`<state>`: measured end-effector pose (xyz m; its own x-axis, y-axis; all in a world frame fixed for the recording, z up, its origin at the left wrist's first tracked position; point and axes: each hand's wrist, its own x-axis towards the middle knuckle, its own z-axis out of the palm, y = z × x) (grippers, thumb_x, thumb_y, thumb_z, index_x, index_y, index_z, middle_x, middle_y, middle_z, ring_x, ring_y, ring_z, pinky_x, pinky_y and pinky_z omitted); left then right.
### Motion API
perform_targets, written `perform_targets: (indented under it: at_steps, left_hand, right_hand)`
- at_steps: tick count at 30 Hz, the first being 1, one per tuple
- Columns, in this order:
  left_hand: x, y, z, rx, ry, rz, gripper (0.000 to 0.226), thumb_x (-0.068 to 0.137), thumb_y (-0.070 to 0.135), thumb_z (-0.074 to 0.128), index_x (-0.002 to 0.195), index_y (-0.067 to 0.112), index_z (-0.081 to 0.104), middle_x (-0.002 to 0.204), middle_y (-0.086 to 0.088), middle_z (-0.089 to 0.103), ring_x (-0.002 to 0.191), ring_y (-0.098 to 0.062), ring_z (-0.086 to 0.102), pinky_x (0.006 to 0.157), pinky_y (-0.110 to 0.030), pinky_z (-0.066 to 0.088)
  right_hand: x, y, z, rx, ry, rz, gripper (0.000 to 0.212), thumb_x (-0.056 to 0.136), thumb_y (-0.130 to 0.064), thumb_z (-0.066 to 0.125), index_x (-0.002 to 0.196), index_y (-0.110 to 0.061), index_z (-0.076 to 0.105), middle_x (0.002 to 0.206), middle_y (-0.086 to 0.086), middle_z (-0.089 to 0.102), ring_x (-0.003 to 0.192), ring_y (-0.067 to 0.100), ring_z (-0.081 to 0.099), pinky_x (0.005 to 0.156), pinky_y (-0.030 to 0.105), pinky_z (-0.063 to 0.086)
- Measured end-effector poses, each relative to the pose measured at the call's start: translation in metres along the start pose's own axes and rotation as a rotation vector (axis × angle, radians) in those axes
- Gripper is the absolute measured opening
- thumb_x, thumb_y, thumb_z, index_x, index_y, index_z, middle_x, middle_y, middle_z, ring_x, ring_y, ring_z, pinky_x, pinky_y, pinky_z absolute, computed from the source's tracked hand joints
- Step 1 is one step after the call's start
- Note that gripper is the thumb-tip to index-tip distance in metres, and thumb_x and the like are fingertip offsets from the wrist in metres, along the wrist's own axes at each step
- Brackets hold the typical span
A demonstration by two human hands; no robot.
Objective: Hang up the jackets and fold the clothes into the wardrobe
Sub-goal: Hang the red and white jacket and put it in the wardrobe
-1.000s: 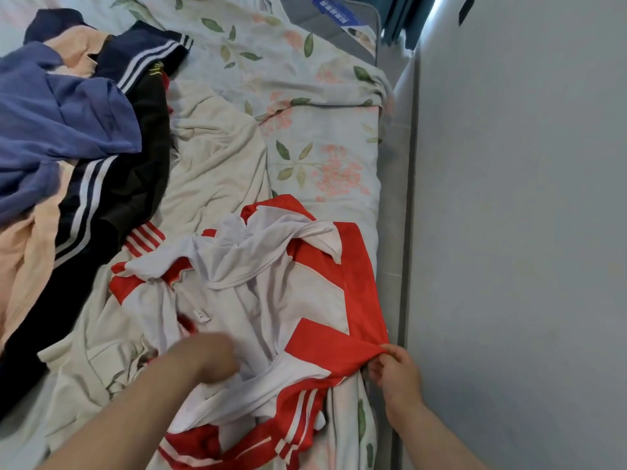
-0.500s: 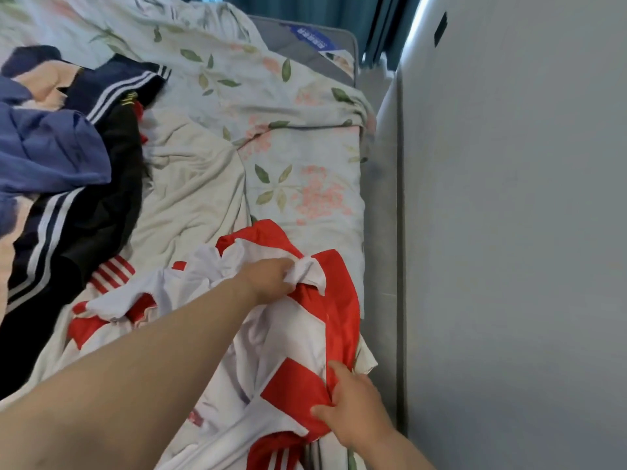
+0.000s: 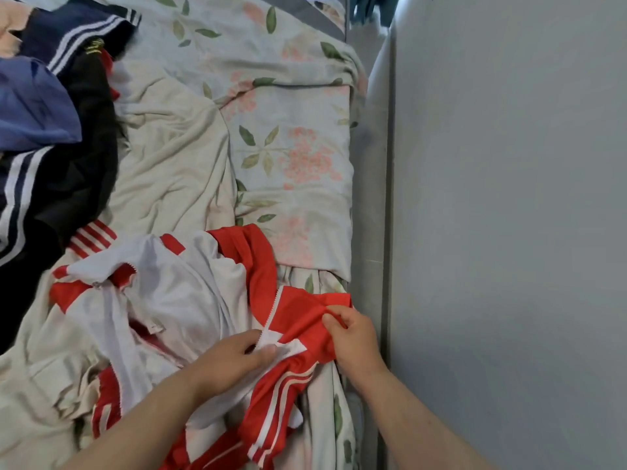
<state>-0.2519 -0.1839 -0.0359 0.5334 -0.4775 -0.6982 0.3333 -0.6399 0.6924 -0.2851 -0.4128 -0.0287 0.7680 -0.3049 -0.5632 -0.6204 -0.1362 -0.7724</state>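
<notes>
A red and white zip jacket [image 3: 176,300] lies crumpled on the bed, lining up, near the bed's right edge. My left hand [image 3: 234,361] pinches its white zipper edge between thumb and fingers. My right hand [image 3: 353,337] grips a fold of its red fabric just to the right. A beige garment [image 3: 176,157] lies spread beyond it. A dark jacket with white stripes [image 3: 68,137] and a blue garment [image 3: 30,106] are heaped at the left.
The bed has a floral sheet [image 3: 295,154] and sits close against a grey wall [image 3: 509,232] on the right, with a narrow gap between them. More beige cloth [image 3: 40,385] bunches at the lower left.
My left hand has drawn back from the jacket's far white part to its zipper edge near my right hand. My right hand has shifted its grip on the red fabric.
</notes>
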Motion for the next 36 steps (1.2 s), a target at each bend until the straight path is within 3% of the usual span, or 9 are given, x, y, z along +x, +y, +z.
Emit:
perform_targets:
  at_steps: [3,8,11,14,18,23,30,32,36]
  left_hand:
    - [-0.003,0.002,0.019,0.028,0.011,0.058,0.048,0.067,0.059,0.075,0.111,0.05,0.06,0.108,0.028,0.067,0.1,0.007,0.063,0.086,-0.021,0.048]
    - [-0.001,0.02,0.025,-0.112,0.087,0.104,0.025,0.084,0.016,0.072,0.08,0.041,0.072,0.086,0.02,0.072,0.082,0.002,0.068,0.078,-0.02,0.052]
    - [-0.025,0.036,0.018,-0.374,0.197,0.109,0.007,0.086,0.018,0.07,0.091,0.02,0.075,0.094,-0.002,0.076,0.092,-0.021,0.072,0.087,-0.037,0.054]
    - [-0.065,0.051,0.007,-0.563,0.38,0.117,0.008,0.088,0.019,0.068,0.089,0.023,0.074,0.09,-0.002,0.076,0.086,-0.021,0.072,0.074,-0.029,0.057]
    - [-0.136,0.069,-0.03,-0.706,0.549,0.179,0.018,0.093,0.023,0.062,0.102,0.036,0.073,0.103,0.006,0.075,0.097,-0.012,0.071,0.086,-0.034,0.055]
    - [-0.248,0.096,-0.09,-0.859,0.548,0.329,0.026,0.09,0.008,0.061,0.107,0.024,0.072,0.109,-0.008,0.073,0.104,-0.028,0.069,0.096,-0.052,0.05]
    - [-0.444,0.126,-0.153,-1.019,0.463,0.556,0.028,0.069,0.004,0.06,0.091,0.009,0.076,0.097,-0.027,0.071,0.083,-0.034,0.071,0.066,-0.035,0.059]
    - [-0.495,0.131,-0.159,-1.051,0.563,0.616,0.027,0.067,0.003,0.06,0.089,0.005,0.076,0.092,-0.028,0.071,0.078,-0.033,0.071,0.061,-0.031,0.059]
    - [-0.572,0.133,-0.154,-1.018,0.912,0.663,0.017,0.075,0.003,0.065,0.081,0.012,0.078,0.08,-0.021,0.073,0.07,-0.026,0.071,0.058,-0.028,0.056]
  right_hand:
    - [-0.005,-0.009,0.001,0.023,-0.06,0.024,0.036,0.094,0.002,0.054,0.086,-0.027,0.075,0.096,-0.01,0.072,0.094,0.008,0.067,0.084,0.025,0.055]
    - [-0.019,-0.036,-0.003,0.076,-0.137,-0.028,0.056,0.078,0.022,0.038,0.054,-0.022,0.063,0.074,-0.008,0.067,0.074,0.007,0.062,0.065,0.017,0.05]
    - [-0.037,-0.059,-0.004,0.175,-0.053,-0.004,0.042,0.092,0.01,0.047,0.09,-0.024,0.072,0.094,-0.005,0.072,0.088,0.014,0.069,0.07,0.024,0.057]
    - [-0.062,-0.083,0.007,0.135,0.018,-0.042,0.04,0.092,-0.007,0.062,0.126,-0.026,0.058,0.116,-0.006,0.065,0.102,0.007,0.067,0.087,0.03,0.057]
    - [-0.114,-0.138,0.043,-0.147,0.152,-0.259,0.02,0.087,-0.025,0.067,0.103,-0.037,0.063,0.114,-0.016,0.058,0.108,-0.002,0.055,0.096,0.024,0.047]
    - [-0.2,-0.218,0.097,0.057,-0.223,-0.268,0.024,0.093,-0.034,0.064,0.116,-0.038,0.062,0.117,-0.011,0.069,0.114,0.006,0.062,0.093,0.02,0.051]
    - [-0.339,-0.321,0.163,0.172,-0.602,-0.49,0.076,0.083,-0.048,0.067,0.148,-0.021,0.04,0.141,-0.006,0.057,0.132,0.014,0.052,0.104,0.028,0.046]
    - [-0.378,-0.343,0.178,0.136,-0.721,-0.565,0.067,0.084,-0.038,0.066,0.143,-0.012,0.048,0.134,0.007,0.062,0.127,0.025,0.057,0.104,0.037,0.047]
    - [-0.441,-0.372,0.197,0.034,-0.746,-0.72,0.022,0.081,-0.02,0.065,0.1,-0.015,0.074,0.084,-0.001,0.072,0.079,0.011,0.064,0.071,0.026,0.05]
